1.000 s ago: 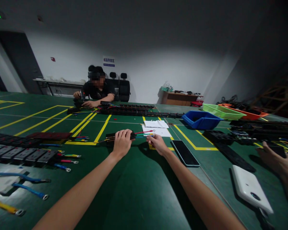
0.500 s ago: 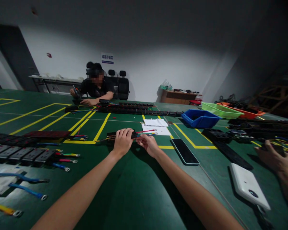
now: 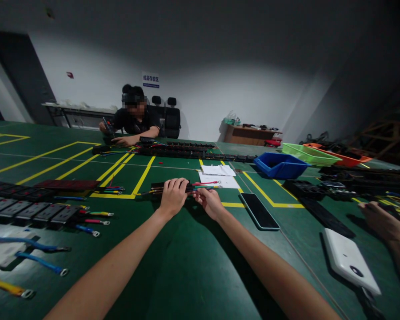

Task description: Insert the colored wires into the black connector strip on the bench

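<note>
A dark wire bundle (image 3: 156, 190) lies across the middle of the green table, with red, green and yellow leads ending in ring terminals (image 3: 219, 182) on its right. My left hand (image 3: 175, 194) is closed over the bundle, palm down. Just right of it, my right hand (image 3: 207, 201) pinches the leads near where they leave the bundle. The fingers of my left hand hide the middle of the bundle. White papers (image 3: 220, 180) lie behind the leads.
A phone (image 3: 260, 211) lies to the right, with a white device (image 3: 351, 262) beyond it. Blue bin (image 3: 280, 165) stands behind. Black socket strips (image 3: 30, 211) and ringed cables lie left. One person sits opposite; another person's hand (image 3: 385, 222) is at the right edge.
The whole view has shifted slightly, so things appear a little further right. Both my hands keep nearly the same hold on the bundle and its leads.
</note>
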`<state>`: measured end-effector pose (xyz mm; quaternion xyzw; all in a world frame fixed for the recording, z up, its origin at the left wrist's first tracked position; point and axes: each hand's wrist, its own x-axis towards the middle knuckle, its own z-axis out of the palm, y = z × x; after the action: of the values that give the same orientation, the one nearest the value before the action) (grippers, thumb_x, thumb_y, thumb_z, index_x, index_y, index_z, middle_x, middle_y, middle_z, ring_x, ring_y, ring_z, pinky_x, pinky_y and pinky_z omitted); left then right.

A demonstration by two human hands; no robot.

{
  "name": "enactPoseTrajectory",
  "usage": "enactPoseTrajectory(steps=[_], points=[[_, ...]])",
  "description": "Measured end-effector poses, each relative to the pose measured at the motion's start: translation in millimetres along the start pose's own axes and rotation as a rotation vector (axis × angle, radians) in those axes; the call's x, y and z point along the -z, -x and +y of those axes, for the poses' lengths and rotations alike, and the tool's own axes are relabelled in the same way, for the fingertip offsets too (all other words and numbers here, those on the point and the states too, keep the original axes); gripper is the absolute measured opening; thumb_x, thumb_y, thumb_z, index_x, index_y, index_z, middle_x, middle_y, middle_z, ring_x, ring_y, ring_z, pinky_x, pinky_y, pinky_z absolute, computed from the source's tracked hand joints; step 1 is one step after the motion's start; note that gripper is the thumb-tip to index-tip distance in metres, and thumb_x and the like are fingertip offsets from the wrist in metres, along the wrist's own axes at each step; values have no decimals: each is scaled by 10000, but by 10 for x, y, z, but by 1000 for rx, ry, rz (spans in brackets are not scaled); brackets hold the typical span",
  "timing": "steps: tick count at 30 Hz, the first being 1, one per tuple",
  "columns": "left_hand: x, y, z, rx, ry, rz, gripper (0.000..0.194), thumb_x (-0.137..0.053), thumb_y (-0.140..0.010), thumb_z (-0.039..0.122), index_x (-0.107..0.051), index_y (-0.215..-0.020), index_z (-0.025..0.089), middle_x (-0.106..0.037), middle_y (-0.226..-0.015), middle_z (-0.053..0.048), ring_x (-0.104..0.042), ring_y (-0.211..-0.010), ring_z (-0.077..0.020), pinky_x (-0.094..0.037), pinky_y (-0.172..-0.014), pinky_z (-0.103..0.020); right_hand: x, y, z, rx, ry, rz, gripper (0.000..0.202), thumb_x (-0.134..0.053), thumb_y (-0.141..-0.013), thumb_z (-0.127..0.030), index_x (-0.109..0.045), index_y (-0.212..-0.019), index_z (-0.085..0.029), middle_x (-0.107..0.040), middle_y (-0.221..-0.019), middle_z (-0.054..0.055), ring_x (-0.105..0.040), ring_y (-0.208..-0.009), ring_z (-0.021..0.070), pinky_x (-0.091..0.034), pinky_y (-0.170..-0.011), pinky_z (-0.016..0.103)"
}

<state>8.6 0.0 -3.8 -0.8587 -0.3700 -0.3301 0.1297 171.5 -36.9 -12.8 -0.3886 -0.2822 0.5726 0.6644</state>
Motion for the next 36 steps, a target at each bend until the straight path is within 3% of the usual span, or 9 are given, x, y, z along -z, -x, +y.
enactPoseTrajectory(steps=[11,18,28,32,36], points=[[8,-5,7,-36,-6,-9,348,-640,-910,301,-603,-1244,213,-657,-1289,-120,-561,-1172,-310,-405,-987,-480,-5,4,13,51,28,35,424,-730,-633,-96,-686,-1051,-153,-684,-637,-7,-590,-519,93,-446,-449,150],[18,-10,1,10,-9,13,333,-568,-946,284,-586,-1267,200,-650,-1304,-132,-557,-1192,-311,-398,-1014,-478,-31,-15,-7,63,-4,109,183,-770,-658,-191,-656,-798,-158,-714,-677,41,-633,-562,114,-495,-466,171],[31,-2,1,48,3,-35,319,-530,-962,321,-590,-1253,203,-667,-1262,-141,-576,-1172,-319,-409,-992,-483,12,-61,13,164,79,194,235,-842,-611,-220,-626,-681,-159,-627,-578,7,-583,-524,118,-489,-443,207],[37,-8,2,64,-7,-36,332,-504,-976,342,-587,-1256,185,-672,-1253,-149,-583,-1159,-317,-416,-976,-478,34,-76,-7,170,35,187,298,-862,-623,-299,-632,-754,-162,-675,-674,30,-569,-532,103,-454,-432,197],[45,-14,-5,78,-9,-63,333,-523,-966,360,-599,-1232,176,-679,-1241,-149,-591,-1140,-316,-423,-964,-479,203,-127,-76,278,154,292,368,-837,-649,-446,-642,-794,-170,-616,-636,-18,-515,-505,88,-381,-422,190]])
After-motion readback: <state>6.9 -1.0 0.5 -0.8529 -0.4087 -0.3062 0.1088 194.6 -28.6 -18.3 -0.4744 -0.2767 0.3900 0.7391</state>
